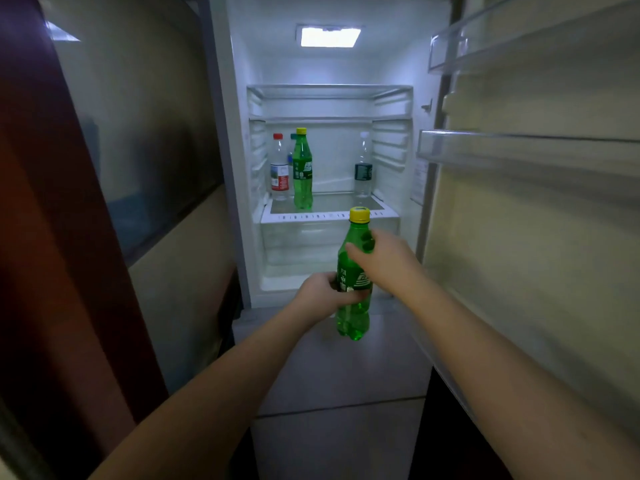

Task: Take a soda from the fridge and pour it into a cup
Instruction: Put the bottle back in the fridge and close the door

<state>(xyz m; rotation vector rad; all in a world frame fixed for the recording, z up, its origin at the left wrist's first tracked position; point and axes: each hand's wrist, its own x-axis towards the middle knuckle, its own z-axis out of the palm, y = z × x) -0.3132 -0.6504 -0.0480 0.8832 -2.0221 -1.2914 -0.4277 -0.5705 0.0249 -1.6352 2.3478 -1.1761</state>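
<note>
Green soda [353, 306] upright, held in front of the open fridge [329, 98], yellow cap on. Left hand [323, 294] wraps its label band; right hand [381, 254] grips the upper body just below the neck. On the far shelf [329, 216]: second green bottle [302, 171], red-cap bottle [280, 168] at left, clear bottle [363, 166] right. Door [519, 202] open at right.

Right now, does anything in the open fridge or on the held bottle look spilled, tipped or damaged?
Nothing stands out. The green plastic soda bottle is upright and capped in both hands; the bottles on the glass fridge shelf stand upright, no spill visible.
</note>
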